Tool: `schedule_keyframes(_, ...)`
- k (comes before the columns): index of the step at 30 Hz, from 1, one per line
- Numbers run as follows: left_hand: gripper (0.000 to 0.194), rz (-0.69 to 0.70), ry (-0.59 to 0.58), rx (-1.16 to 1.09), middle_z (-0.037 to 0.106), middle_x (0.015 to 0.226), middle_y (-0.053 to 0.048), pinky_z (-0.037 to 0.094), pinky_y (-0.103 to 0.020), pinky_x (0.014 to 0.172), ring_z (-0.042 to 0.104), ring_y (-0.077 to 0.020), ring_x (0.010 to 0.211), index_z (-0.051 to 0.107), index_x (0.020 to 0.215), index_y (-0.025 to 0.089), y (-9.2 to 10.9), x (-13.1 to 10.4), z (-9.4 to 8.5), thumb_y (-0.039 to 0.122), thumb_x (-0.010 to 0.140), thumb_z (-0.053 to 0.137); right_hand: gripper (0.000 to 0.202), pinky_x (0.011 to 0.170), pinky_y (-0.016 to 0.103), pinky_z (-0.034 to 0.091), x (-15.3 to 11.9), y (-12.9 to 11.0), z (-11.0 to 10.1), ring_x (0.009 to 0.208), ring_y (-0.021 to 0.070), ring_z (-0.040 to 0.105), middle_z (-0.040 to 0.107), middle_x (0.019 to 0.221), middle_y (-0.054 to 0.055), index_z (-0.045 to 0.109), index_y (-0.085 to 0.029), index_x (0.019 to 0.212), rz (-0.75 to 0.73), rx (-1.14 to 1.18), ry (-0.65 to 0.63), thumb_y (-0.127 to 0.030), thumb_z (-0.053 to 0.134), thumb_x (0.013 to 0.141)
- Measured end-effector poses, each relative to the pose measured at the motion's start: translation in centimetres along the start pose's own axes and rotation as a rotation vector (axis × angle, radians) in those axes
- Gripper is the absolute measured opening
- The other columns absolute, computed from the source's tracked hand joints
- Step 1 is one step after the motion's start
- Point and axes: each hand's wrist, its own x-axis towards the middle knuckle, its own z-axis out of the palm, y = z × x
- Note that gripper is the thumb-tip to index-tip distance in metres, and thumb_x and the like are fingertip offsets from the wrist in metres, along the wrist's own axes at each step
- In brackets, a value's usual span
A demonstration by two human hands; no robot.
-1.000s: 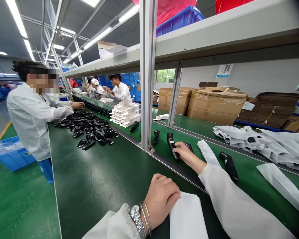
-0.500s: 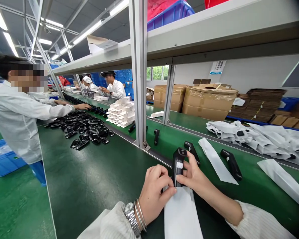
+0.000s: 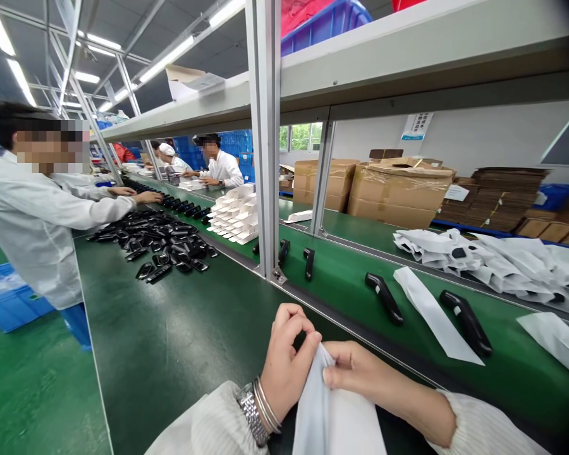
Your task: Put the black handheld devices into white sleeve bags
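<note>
As your left hand point(image 3: 288, 360) and right hand point(image 3: 360, 373) both pinch its upper end, the white pouch point(image 3: 312, 407) lies at lower centre of the frame, its long axis running from them toward the bottom edge, neither hand clearly nearer.

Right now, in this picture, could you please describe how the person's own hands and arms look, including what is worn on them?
The left hand and the right hand wear no gloves. The left wrist has a silver metal-link watch and thin silver bangles. The left sleeve and the finely ribbed right sleeve are whitish.
</note>
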Motion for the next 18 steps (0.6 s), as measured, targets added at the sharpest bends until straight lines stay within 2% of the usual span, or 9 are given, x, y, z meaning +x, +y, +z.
schedule_keyframes(2, 0.012, 0.001, 0.005, -0.019, 0.049, 0.094, -0.004, 0.043, -0.031, 0.084, 0.051, -0.0189, 0.093, 0.054, 0.076, 0.019, -0.2, 0.2, -0.1, 0.021, 0.087, 0.056, 0.044, 0.061, 0.026, 0.039, 0.0, 0.3, -0.2, 0.061, 0.0134, 0.049, 0.053, 0.064, -0.002, 0.062, -0.016, 0.069, -0.016, -0.059, 0.077, -0.059, 0.068, 0.077)
schedule_keyframes(6, 0.019, -0.068, -0.055, 0.046, 0.051, 0.084, -0.002, 0.042, -0.029, 0.074, 0.052, -0.0161, 0.081, 0.055, 0.072, 0.018, -1.3, 0.9, -0.5, 0.026, 0.089, 0.053, 0.041, 0.056, 0.025, 0.036, 0.3, -0.1, -2.6, 0.057, 0.0124, 0.043, 0.046, 0.061, -0.003, 0.056, -0.019, 0.066, -0.112, -0.135, 0.446, -0.055, 0.063, 0.082)
schedule_keyframes(9, 0.024, -0.125, -0.174, 0.281, 0.051, 0.079, 0.0, 0.039, -0.033, 0.075, 0.051, -0.0175, 0.079, 0.059, 0.07, 0.018, -2.4, 1.2, -0.8, 0.033, 0.088, 0.055, 0.036, 0.056, 0.027, 0.037, 0.7, -2.0, -6.3, 0.06, 0.0152, 0.046, 0.05, 0.066, -0.002, 0.056, -0.021, 0.071, -0.223, -0.287, 0.719, -0.054, 0.058, 0.084)
schedule_keyframes(11, 0.024, -0.151, -0.255, 0.401, 0.052, 0.08, 0.0, 0.037, -0.036, 0.079, 0.052, -0.0202, 0.083, 0.061, 0.07, 0.019, -2.7, 1.0, -0.9, 0.038, 0.083, 0.061, 0.034, 0.056, 0.027, 0.037, 1.2, -3.5, -9.6, 0.06, 0.0163, 0.046, 0.051, 0.065, -0.001, 0.054, -0.022, 0.07, -0.261, -0.544, 0.887, -0.051, 0.05, 0.088)
schedule_keyframes(13, 0.022, -0.172, -0.316, 0.431, 0.052, 0.082, 0.0, 0.036, -0.037, 0.081, 0.052, -0.0219, 0.086, 0.062, 0.073, 0.02, -2.7, 0.8, -0.7, 0.041, 0.076, 0.069, 0.033, 0.056, 0.028, 0.036, 1.8, -4.6, -12.9, 0.059, 0.0173, 0.048, 0.05, 0.062, -0.001, 0.053, -0.022, 0.069, -0.222, -0.827, 1.048, -0.046, 0.042, 0.09)
schedule_keyframes(16, 0.013, -0.177, -0.339, 0.389, 0.054, 0.084, 0.001, 0.035, -0.035, 0.081, 0.052, -0.0204, 0.086, 0.061, 0.074, 0.02, -2.3, 0.5, -0.4, 0.029, 0.074, 0.071, 0.028, 0.059, 0.031, 0.036, 2.9, -5.2, -16.8, 0.065, 0.0221, 0.053, 0.056, 0.064, 0.003, 0.058, -0.021, 0.071, -0.152, -1.006, 1.169, -0.04, 0.043, 0.086)
schedule_keyframes(18, 0.008, -0.157, -0.333, 0.348, 0.055, 0.082, 0.002, 0.034, -0.034, 0.081, 0.052, -0.0179, 0.084, 0.06, 0.072, 0.02, -2.1, 0.5, -0.2, 0.019, 0.078, 0.065, 0.025, 0.064, 0.034, 0.037, 4.0, -5.1, -17.9, 0.076, 0.0268, 0.057, 0.064, 0.077, 0.007, 0.063, -0.02, 0.082, -0.134, -1.06, 1.184, -0.035, 0.044, 0.085)
